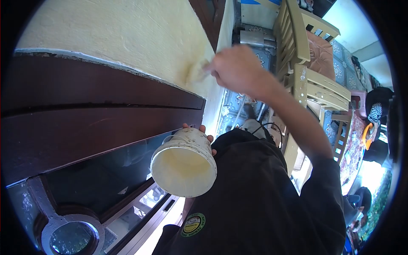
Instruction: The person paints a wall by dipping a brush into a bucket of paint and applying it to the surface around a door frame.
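My right hand (238, 70) is closed around a paintbrush (198, 72), blurred by motion. The pale bristles of the brush are against the cream-yellow wall (140, 34), close to its lower corner beside the dark brown wooden frame (106, 93). In my left hand (210, 139) is a white plastic bucket (192, 137), speckled with paint and tilted with its mouth toward me. Only the fingertips show round the bucket's far side; the palm is hidden. Pale yellow paint coats the inside of the bucket.
A brown framed window (72, 227) lies at lower left. To the right are a cream wooden bench (293, 34) with a brown cushion (321, 55), a pink plastic stool (359, 100) and a table with a patterned cover (352, 148). Blue patterned tiles (233, 104) cover the floor.
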Demonstrator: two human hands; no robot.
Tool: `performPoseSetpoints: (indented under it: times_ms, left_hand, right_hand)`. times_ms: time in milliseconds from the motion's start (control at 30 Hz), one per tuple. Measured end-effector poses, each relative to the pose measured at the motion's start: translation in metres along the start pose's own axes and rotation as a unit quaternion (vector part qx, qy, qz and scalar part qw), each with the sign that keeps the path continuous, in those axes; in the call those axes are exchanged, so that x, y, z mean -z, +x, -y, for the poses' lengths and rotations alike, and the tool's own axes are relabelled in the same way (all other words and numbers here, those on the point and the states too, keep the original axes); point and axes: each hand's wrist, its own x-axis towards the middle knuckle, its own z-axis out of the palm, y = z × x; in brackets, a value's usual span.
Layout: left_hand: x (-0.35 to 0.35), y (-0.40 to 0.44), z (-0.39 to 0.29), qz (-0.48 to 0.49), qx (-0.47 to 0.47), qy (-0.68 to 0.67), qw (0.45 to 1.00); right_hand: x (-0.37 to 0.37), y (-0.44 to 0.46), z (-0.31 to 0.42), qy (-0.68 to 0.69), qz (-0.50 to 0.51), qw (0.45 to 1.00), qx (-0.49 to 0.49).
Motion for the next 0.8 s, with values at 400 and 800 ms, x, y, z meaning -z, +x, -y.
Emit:
performPoseSetpoints:
  times_ms: [400,800]
  left_hand:
    - [0.004,-0.009,0.000,0.007,-0.025,0.009,1.000]
    - [0.010,-0.013,-0.005,-0.017,-0.020,-0.024,0.999]
  right_hand:
    - [0.104,0.002,-0.003,0.187,-0.389,0.899,0.081]
    - [-0.148,-0.061,-0.021,0.149,-0.074,0.979,-0.117]
